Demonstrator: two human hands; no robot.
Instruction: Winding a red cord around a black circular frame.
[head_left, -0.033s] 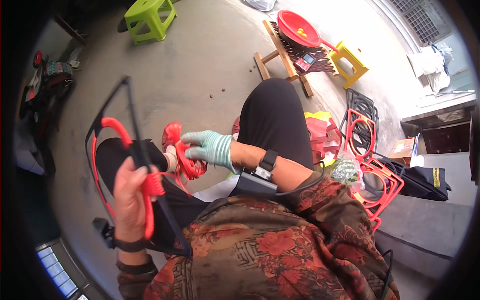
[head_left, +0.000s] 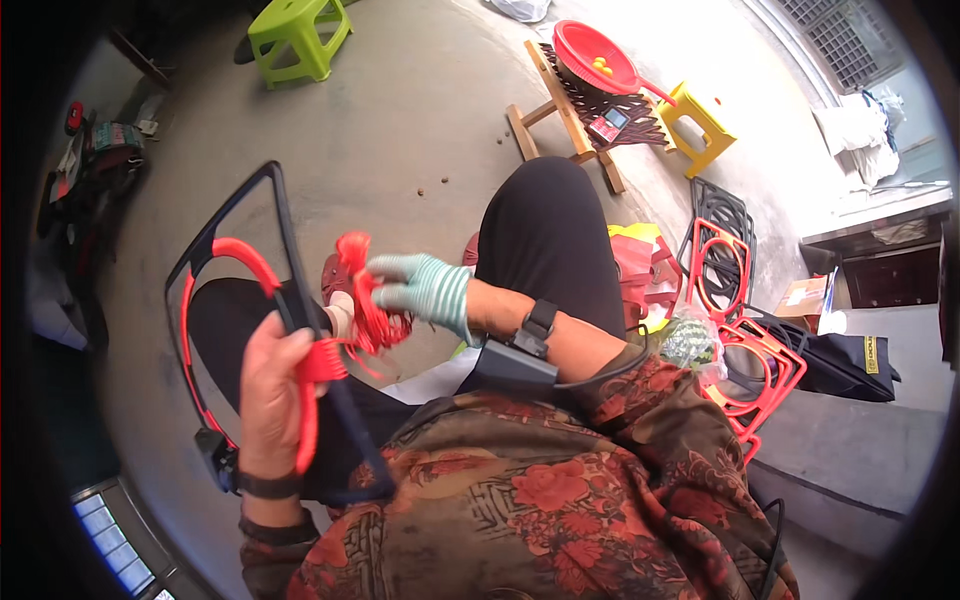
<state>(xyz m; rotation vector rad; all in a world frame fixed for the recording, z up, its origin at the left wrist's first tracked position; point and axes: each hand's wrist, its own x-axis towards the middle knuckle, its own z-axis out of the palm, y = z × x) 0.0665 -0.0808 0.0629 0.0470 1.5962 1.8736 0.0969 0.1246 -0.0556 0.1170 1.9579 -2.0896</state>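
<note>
My left hand [head_left: 268, 385], bare, is closed round the side of a black rectangular frame [head_left: 286, 220] above my left thigh. Red cord [head_left: 248, 256] wraps part of a curved inner piece of this frame. Beside my thumb the cord forms a tight row of turns [head_left: 323, 362]. In a striped pale green and white glove, my right hand [head_left: 428, 290] holds a loose bundle of red cord [head_left: 372, 312] just right of the frame. A strand runs between the bundle and the wrapped turns. The fingers of my left hand are partly hidden behind the frame.
A green stool [head_left: 296, 50] stands far left. At the far right, a slatted wooden stool [head_left: 560, 100] bears a red basin [head_left: 592, 50] and a phone [head_left: 609, 124], beside a yellow stool [head_left: 708, 138]. Several red-wound frames [head_left: 722, 262], black frames and a wrapped watermelon [head_left: 690, 342] lie right.
My left hand has shifted slightly right with the frame, whose upper end has tipped right. The cord bundle and my gloved hand have moved only a little.
</note>
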